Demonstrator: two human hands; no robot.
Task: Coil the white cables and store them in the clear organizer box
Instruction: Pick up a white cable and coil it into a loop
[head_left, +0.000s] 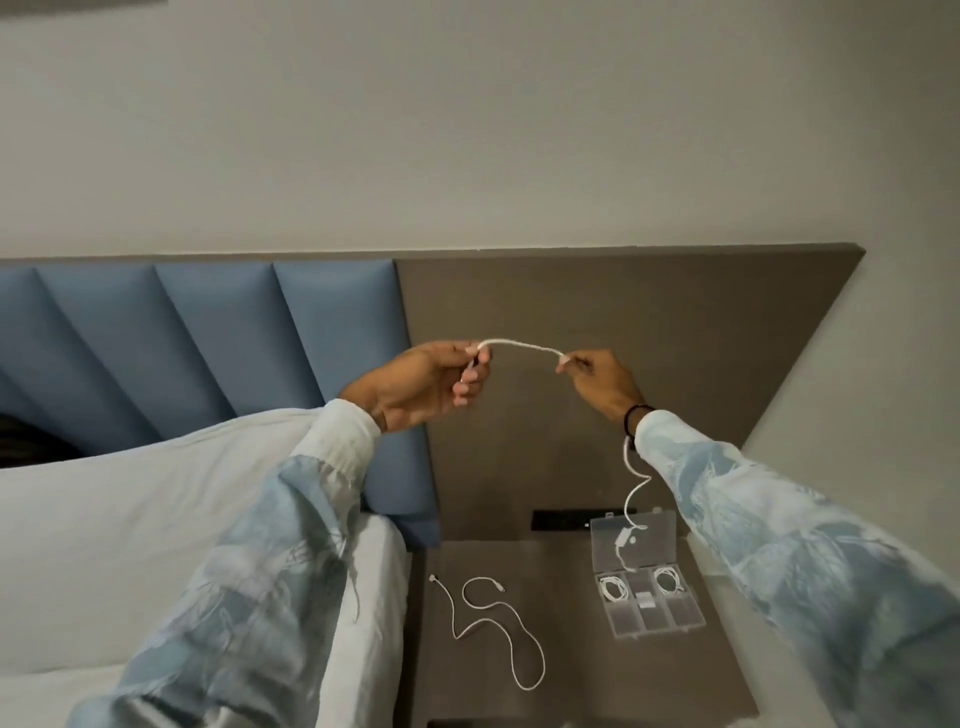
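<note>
Both hands are raised in front of a flat brown wall panel (649, 312), with a thin white cable (522, 345) arched between them. The left hand (423, 382) is closed around one end of it, thumb and fingers pinched together. The right hand (602, 382) pinches the cable further along; from there the rest drops behind the wrist and hangs in loose waves, its lower end dangling in front of the box lid.

Below, on the matte brown surface (571, 675), stands a clear plastic box (647, 582) with its lid tipped open. It is split into small square compartments; two at the back each hold a round coil of white cable (613, 588), the others look empty or hold something too small to make out. Well to its left, a second white cable (493, 621) lies uncoiled in loose curves on the surface.

Padded blue headboard panels (208, 338) and a white bed sheet (130, 519) fill the left side. Both sleeves (779, 545) are soft fabric, patterned pale blue and white.
</note>
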